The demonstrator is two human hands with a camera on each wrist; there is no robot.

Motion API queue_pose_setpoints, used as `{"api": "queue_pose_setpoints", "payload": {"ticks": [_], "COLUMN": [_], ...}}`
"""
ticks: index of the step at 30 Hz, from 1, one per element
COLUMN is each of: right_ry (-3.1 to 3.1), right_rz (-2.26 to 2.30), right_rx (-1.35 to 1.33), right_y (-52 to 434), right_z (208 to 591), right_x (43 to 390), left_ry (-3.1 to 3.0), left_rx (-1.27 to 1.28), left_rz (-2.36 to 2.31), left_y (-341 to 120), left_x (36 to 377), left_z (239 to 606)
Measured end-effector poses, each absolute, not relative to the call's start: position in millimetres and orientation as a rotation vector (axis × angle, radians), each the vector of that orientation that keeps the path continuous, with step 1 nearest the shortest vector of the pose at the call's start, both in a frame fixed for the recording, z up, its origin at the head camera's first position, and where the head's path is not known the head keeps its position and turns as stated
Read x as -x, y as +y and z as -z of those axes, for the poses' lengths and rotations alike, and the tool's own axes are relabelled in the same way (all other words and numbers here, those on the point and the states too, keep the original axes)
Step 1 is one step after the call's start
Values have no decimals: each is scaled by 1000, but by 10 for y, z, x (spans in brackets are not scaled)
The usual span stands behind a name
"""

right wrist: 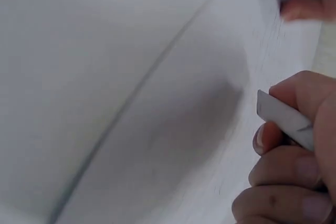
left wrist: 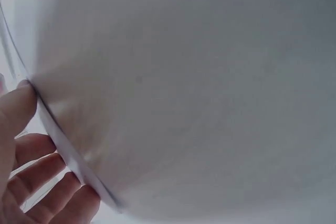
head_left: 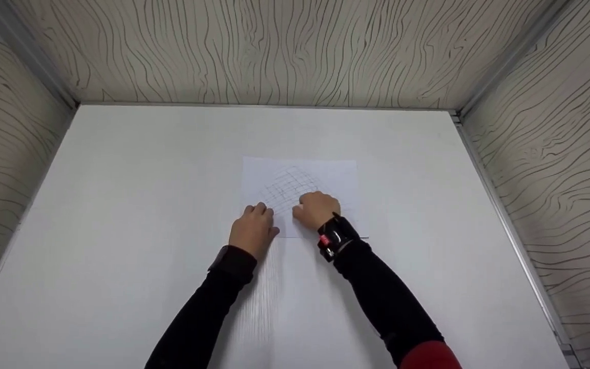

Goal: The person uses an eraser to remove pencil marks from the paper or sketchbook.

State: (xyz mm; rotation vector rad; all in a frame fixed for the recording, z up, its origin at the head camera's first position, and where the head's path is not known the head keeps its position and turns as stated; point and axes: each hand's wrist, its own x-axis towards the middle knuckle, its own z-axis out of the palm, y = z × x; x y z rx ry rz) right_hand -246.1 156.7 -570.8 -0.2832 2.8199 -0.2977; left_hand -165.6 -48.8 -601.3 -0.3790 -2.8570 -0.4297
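- a booth-like workspace; whether lab, office or workshop cannot be told
- wood-grain-patterned panels [head_left: 254,51] stand on the far, left and right sides
- grey metal strips [head_left: 31,53] line their corners
- a white tabletop [head_left: 131,174] spans the width between them

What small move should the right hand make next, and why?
Probably rub the whitish block, perhaps an eraser, over the grid lines: the right hand pinches it near them, while the left hand touches the edge of the paper.
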Motion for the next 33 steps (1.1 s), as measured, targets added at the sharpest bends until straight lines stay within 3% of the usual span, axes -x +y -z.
{"api": "queue_pose_setpoints", "payload": {"ticks": [4,14,25,33], "right_ry": [2791,2836,2790,2783], "right_rz": [315,254,332,327], "right_rx": [242,76,249,107], "right_y": [1556,2328,1656,2264], "right_z": [5673,5701,5653,5582], "right_x": [2401,2564,2414,2524], "left_ry": [-2853,-2869,-2832,-2861], "left_rx": [376,356,390,324], "left_rz": [459,407,430,428], "left_y": [-459,-495,-461,-452], "left_x": [1648,1627,1626,1632], "left_z": [5995,5963,5929,5902]}}
